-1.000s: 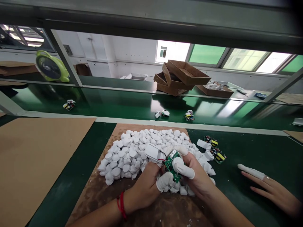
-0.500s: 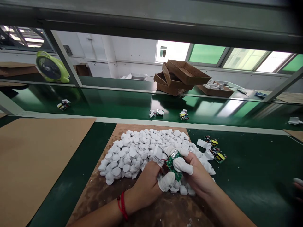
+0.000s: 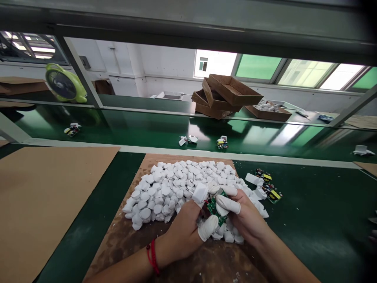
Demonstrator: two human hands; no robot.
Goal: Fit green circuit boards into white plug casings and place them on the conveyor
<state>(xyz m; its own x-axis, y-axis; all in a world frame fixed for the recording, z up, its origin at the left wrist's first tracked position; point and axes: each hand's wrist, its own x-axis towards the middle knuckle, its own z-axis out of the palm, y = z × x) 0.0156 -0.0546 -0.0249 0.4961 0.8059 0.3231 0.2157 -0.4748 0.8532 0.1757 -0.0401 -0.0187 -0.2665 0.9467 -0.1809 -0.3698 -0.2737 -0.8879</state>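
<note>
A green circuit board (image 3: 212,207) is between my two hands above a heap of small white caps (image 3: 169,184). My left hand (image 3: 193,226) is closed on its lower left side, thumb on the near edge. From the upper right, my right hand (image 3: 237,206) pinches the board with white-covered fingertips. A small white piece shows under those fingers; I cannot tell whether it is a cap. Short wires run from the board to a white plug housing (image 3: 200,193) with metal pins, beside my left fingers. The fingers behind the board are hidden.
The heap lies on stained cardboard (image 3: 118,251). Circuit boards with yellow parts (image 3: 273,195) lie to the right. Beyond a pale rail, a green conveyor belt (image 3: 141,129) carries several assemblies. Cardboard trays (image 3: 232,92) and a green fan (image 3: 64,83) stand behind. Part of another person's hand (image 3: 373,232) shows far right.
The assemblies on the belt have shifted left. The plug housing has turned and shows a broader white face. My right fingers have shifted slightly on the board, which both hands still hold.
</note>
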